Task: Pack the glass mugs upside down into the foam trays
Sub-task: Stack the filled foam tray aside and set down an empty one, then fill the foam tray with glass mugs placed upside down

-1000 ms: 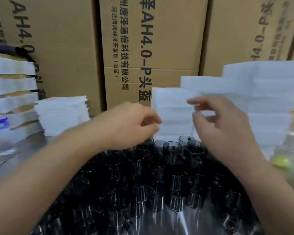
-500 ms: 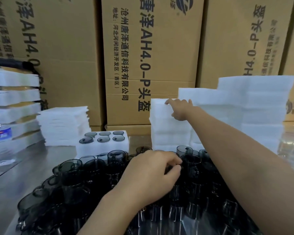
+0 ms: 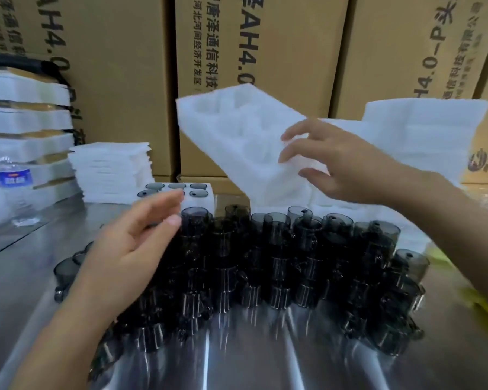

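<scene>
So you've got a wall of boxes at the back, then white foam stacks on the right and a smaller foam pile on the left, all on a shiny metal table.

Biggest thing that matters: the mugs. It's a dense crowd of smoky dark glass, mouth-down, rims touching, filling the middle of the table right in front of you. Glass on steel looks slippery and chip-prone to me, and packed that tight, one bump probably rattles the neighbours. I'd take each one around the body from above, not by the handle, and lift straight up.

Next, the empty tray. Your right hand is clamped on its near end, thumb below and fingers on top, holding it tilted in the air over the back of the mugs with the pockets facing you. Foam like that should weigh next to nothing and flex a bit, so one hand at the edge looks fine, but I'd set it flat before loading.

Behind the mugs sits a full tray, round mug bases showing in its pockets.

Your left hand hovers over the left side of the mugs, fingers spread and loose, holding nothing.

Smallest: a water bottle on the far left.
</scene>
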`<state>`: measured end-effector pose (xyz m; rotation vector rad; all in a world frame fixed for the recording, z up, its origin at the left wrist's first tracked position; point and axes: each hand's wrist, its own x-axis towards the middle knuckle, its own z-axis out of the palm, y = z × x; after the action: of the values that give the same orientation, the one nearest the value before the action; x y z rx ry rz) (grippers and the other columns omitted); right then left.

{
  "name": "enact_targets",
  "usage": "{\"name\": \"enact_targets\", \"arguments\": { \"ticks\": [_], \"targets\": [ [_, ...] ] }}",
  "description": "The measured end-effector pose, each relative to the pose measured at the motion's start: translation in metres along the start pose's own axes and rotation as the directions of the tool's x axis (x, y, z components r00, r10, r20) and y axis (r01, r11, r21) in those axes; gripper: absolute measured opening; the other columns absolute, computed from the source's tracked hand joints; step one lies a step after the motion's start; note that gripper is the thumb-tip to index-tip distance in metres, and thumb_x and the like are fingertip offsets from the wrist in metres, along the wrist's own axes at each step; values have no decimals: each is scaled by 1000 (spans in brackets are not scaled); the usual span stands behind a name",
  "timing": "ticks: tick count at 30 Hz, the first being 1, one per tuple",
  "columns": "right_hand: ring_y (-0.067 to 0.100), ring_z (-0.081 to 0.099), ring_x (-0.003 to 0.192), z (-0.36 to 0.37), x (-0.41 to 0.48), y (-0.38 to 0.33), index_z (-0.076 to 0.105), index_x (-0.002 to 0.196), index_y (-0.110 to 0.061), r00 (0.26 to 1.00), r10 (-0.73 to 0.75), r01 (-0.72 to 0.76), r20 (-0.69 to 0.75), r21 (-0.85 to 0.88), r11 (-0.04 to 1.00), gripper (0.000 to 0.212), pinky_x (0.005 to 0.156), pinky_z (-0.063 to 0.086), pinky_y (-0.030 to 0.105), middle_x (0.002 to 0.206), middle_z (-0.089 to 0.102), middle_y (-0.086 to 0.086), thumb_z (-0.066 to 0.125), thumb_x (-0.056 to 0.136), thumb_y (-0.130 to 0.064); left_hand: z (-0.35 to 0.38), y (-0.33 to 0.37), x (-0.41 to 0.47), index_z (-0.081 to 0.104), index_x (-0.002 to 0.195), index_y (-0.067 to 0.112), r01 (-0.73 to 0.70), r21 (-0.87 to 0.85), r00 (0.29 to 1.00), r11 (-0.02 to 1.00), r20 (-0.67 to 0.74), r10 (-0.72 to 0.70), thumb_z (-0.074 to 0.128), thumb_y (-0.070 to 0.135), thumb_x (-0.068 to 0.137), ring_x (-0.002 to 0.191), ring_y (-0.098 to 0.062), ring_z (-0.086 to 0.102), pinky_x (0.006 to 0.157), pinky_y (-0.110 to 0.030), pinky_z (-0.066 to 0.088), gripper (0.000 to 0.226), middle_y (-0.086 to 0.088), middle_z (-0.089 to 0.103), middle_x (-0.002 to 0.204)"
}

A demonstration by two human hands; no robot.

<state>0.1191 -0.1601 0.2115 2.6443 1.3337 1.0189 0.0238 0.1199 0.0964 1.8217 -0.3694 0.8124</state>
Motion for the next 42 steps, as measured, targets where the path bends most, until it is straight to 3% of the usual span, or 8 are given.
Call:
{"name": "enact_targets", "arguments": {
  "ticks": [8, 12, 18, 22, 26, 30, 34, 42],
  "targets": [
    [15, 50, 110, 0, -180, -70, 50, 103, -38, 982, -110, 108, 156, 23, 994, 24, 91, 43, 25, 132, 45, -8, 34, 94, -22, 3, 9, -77, 59, 113, 58, 19, -272, 998, 962, -46, -33, 59, 61, 73, 126, -8, 51, 101, -32, 45, 40, 25, 59, 126],
    [18, 49, 120, 17, -224, -76, 50, 99, -34, 980, -116, 102, 159, 95, 990, 26, 106, 36, 25, 132, 44, -4, 29, 96, -20, 20, 20, -130, 54, 123, 53, 68, -72, 987, 995, 148, -57, 61, 78, 65, 120, -7, 56, 95, -33, 47, 63, 20, 55, 135],
    [20, 50, 119, 39, -249, -71, 51, 99, -27, 978, -146, 119, 152, 175, 977, 24, 110, 33, 28, 131, 44, 2, 32, 92, -14, 48, 20, -156, 61, 117, 39, -4, 115, 988, 993, 151, -13, 61, 48, 73, 114, 3, 56, 96, -7, 37, 45, 24, 64, 118],
    [13, 46, 127, 58, -253, -67, 50, 97, -27, 956, -190, 135, 225, 240, 961, 21, 95, 46, 24, 134, 46, 1, 44, 87, -9, 51, 16, -138, 64, 113, 47, 26, 175, 953, 984, 293, -77, 55, 56, 74, 121, 8, 48, 100, -11, 35, 41, 34, 56, 122],
    [14, 57, 114, 75, -247, -67, 54, 92, -27, 971, -112, 43, 212, 305, 951, 21, 81, 50, 20, 126, 55, 3, 52, 83, -7, 62, -7, -119, 53, 106, 58, -28, 309, 825, 951, 544, -153, 52, 65, 74, 132, 21, 20, 113, -16, 18, 33, 56, 30, 127],
    [9, 55, 114, 81, -242, -64, 59, 89, -25, 965, -35, -48, 259, 308, 950, 38, 86, 37, 4, 125, 57, 2, 69, 73, 8, 74, -26, -109, 49, 109, 58, -36, 312, 767, 949, 617, -174, 61, 41, 89, 129, 26, 14, 111, -5, 0, 29, 48, 35, 129],
    [15, 56, 121, 86, -239, -64, 72, 83, -21, 972, 51, -135, 230, 366, 921, 35, 88, 50, 25, 124, 59, 0, 70, 74, 13, 82, -33, -99, 55, 110, 53, -29, 249, 787, 968, 602, -131, 64, 43, 82, 126, 23, 25, 105, -2, 7, 31, 40, 44, 129],
    [1, 58, 111, 74, -226, -59, 78, 92, -29, 926, 196, -359, 322, 597, 717, 57, 86, 50, 22, 120, 63, -18, 52, 78, 19, 85, -39, -101, 63, 107, 49, 20, 222, 823, 975, 550, -142, 49, 58, 73, 125, 6, 41, 109, -17, 16, 38, 45, 47, 125]
  ]
}}
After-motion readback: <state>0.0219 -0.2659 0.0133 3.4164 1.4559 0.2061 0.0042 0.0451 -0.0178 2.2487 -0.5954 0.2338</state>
